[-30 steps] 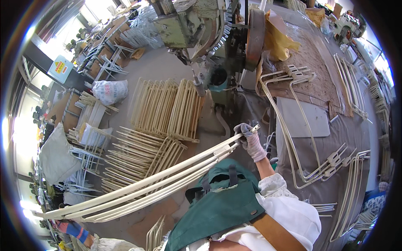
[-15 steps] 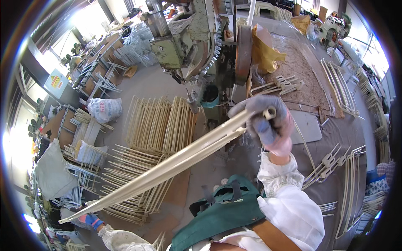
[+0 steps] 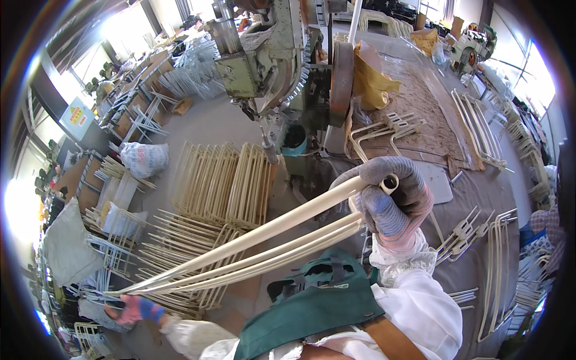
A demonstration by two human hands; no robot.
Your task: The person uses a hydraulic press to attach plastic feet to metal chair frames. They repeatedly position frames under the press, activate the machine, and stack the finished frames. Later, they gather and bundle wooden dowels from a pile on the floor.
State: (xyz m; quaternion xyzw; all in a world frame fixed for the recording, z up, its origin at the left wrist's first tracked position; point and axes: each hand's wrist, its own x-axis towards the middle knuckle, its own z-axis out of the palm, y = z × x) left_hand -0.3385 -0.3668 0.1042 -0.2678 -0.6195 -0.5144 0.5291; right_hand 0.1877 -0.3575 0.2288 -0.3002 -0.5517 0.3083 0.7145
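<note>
My right hand (image 3: 390, 201), in a grey knit glove, is closed around one end of a bundle of long cream-coloured metal tubes (image 3: 258, 246). The tubes slant down to the lower left, where my left hand (image 3: 135, 310), in a pink and blue glove, grips their far end. The open round end of one tube shows at my right thumb. Below the tubes lies a green apron or bag (image 3: 312, 300) against my white sleeve.
A large green machine (image 3: 270, 54) with a rusty wheel (image 3: 341, 75) stands ahead. Stacks of bent cream tube frames (image 3: 222, 186) cover the floor to the left. More bent tubes (image 3: 480, 126) lie on the right beside a brown mat (image 3: 420, 108). A white sack (image 3: 144, 159) sits left.
My right hand has lifted the tube ends up close to the camera and now holds them a little lower and nearer. My left hand has come into view at the far end.
</note>
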